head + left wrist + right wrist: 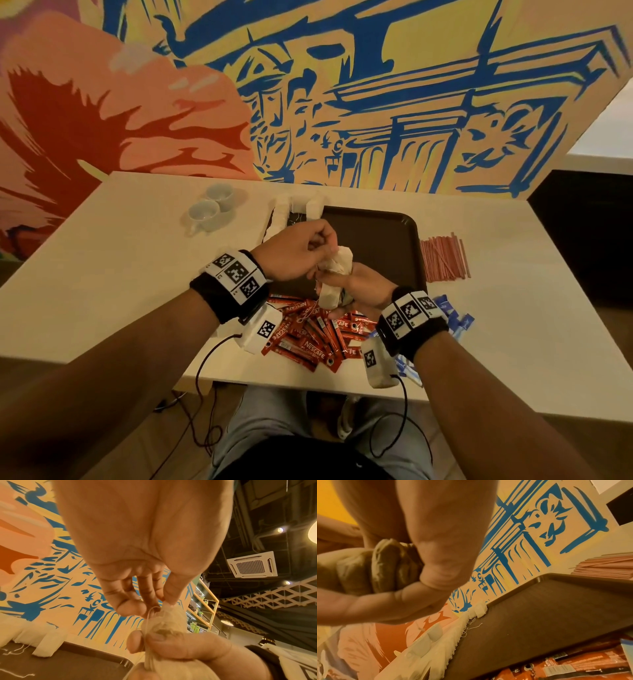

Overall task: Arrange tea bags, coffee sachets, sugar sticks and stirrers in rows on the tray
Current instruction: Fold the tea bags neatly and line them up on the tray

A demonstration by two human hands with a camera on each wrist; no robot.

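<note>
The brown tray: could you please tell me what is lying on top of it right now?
On the brown tray, white tea bags run along its left and far edges, loose strings trailing. Its right part is bare. Both hands cover the near-left area, so anything there is hidden.

A dark brown tray [376, 233] lies mid-frame in the head view, with a row of white tea bags [279, 214] along its left and far edges. More tea bags [337, 270] bunch above its near edge. Red coffee sachets [313, 339] pile below it, blue sugar sticks [455, 318] at lower right, red stirrers [443, 257] beside its right edge.
</note>
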